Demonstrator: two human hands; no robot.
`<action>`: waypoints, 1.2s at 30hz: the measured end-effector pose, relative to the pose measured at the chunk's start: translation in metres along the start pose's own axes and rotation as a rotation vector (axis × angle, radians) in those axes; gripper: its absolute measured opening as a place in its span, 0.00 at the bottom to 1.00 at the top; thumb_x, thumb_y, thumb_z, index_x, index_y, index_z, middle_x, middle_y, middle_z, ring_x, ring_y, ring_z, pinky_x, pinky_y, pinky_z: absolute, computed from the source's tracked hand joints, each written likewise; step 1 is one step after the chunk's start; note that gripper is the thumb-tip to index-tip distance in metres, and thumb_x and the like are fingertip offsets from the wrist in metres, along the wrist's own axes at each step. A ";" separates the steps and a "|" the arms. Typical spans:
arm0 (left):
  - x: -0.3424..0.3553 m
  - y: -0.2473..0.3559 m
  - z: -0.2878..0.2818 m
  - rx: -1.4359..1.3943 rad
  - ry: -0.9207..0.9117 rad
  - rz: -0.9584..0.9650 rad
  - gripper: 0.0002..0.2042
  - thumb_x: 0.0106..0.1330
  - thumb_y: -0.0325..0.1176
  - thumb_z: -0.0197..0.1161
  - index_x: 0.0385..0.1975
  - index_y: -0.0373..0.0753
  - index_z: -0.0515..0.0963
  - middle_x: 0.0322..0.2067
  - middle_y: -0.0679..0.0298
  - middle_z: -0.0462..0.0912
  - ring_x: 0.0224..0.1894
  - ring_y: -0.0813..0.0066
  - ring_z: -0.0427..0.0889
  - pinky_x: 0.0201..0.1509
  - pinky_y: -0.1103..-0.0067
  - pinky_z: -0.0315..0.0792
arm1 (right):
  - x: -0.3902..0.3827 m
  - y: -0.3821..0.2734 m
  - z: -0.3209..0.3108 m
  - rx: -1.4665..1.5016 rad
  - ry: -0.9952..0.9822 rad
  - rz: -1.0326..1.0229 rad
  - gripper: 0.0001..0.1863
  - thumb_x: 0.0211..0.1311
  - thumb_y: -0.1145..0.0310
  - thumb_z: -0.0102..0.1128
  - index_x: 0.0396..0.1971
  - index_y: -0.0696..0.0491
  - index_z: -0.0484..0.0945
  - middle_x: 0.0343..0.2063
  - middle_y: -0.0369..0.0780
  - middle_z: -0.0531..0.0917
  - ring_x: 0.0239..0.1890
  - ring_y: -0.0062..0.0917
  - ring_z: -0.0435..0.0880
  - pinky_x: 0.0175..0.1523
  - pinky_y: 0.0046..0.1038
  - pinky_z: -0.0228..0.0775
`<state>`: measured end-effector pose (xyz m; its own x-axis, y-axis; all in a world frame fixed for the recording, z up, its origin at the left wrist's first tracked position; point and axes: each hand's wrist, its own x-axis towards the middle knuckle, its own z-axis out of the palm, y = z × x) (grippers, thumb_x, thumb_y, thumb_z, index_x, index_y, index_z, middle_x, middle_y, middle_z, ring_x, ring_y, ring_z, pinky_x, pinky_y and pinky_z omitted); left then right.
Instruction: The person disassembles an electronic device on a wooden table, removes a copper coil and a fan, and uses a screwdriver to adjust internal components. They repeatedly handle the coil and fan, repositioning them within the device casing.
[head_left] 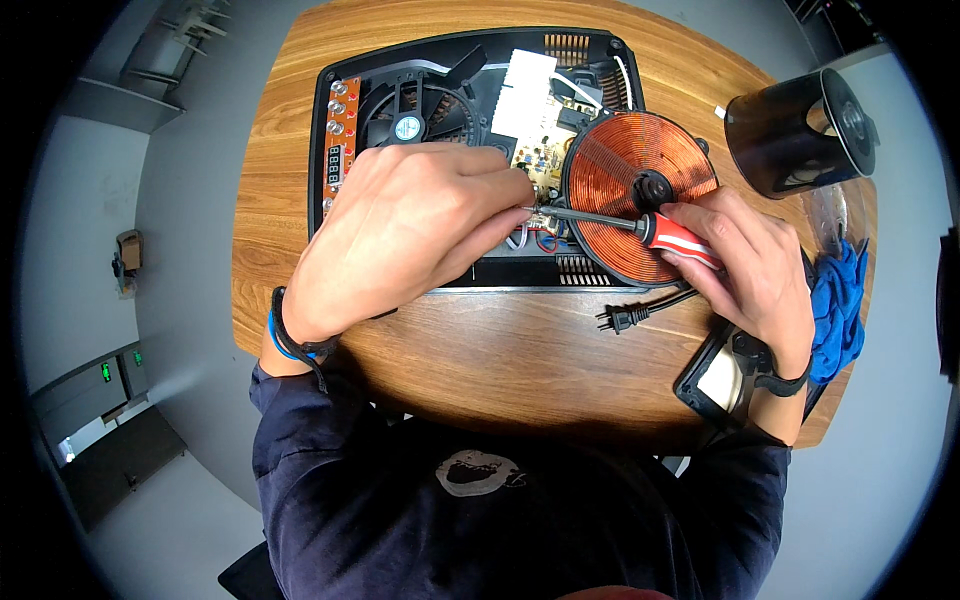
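Observation:
An opened induction cooker lies on the wooden table, its inside facing up. My right hand grips a screwdriver by its red and white handle. The shaft points left, across the copper coil, to my left fingertips. With its fingers pinched together, my left hand is at the screwdriver's tip; what is between them is hidden. Above these fingers are a circuit board and a pale finned heat sink. A black fan and an orange display board sit farther left, partly behind my left hand.
A black cylindrical container stands at the back right. A blue cloth lies beside my right wrist, near clear plastic. A two-pin plug rests in front of the cooker. A black-framed part lies beneath my right forearm.

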<state>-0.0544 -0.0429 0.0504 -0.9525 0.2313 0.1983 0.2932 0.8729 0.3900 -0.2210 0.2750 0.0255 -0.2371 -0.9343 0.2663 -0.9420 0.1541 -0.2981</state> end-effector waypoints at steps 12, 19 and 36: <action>-0.001 0.000 0.000 0.006 0.004 0.010 0.06 0.74 0.31 0.78 0.44 0.36 0.91 0.39 0.55 0.92 0.41 0.49 0.93 0.44 0.61 0.85 | 0.000 -0.001 0.001 0.001 -0.002 0.003 0.21 0.68 0.67 0.83 0.57 0.56 0.89 0.44 0.44 0.90 0.39 0.41 0.93 0.41 0.38 0.85; -0.002 0.000 0.003 0.005 0.024 0.034 0.06 0.76 0.33 0.75 0.44 0.38 0.90 0.37 0.59 0.88 0.42 0.51 0.91 0.40 0.58 0.82 | 0.001 -0.004 0.004 -0.025 0.032 0.007 0.18 0.67 0.62 0.82 0.53 0.52 0.89 0.42 0.40 0.85 0.40 0.37 0.92 0.39 0.39 0.86; -0.002 0.000 0.004 0.055 0.066 0.076 0.07 0.73 0.32 0.77 0.42 0.36 0.88 0.36 0.59 0.87 0.40 0.52 0.90 0.39 0.58 0.81 | 0.002 -0.008 0.002 0.057 -0.035 0.014 0.22 0.70 0.65 0.81 0.59 0.57 0.88 0.39 0.46 0.91 0.38 0.43 0.93 0.38 0.41 0.82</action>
<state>-0.0525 -0.0411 0.0461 -0.9197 0.2704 0.2845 0.3573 0.8767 0.3220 -0.2133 0.2714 0.0269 -0.2409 -0.9429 0.2300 -0.9234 0.1497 -0.3534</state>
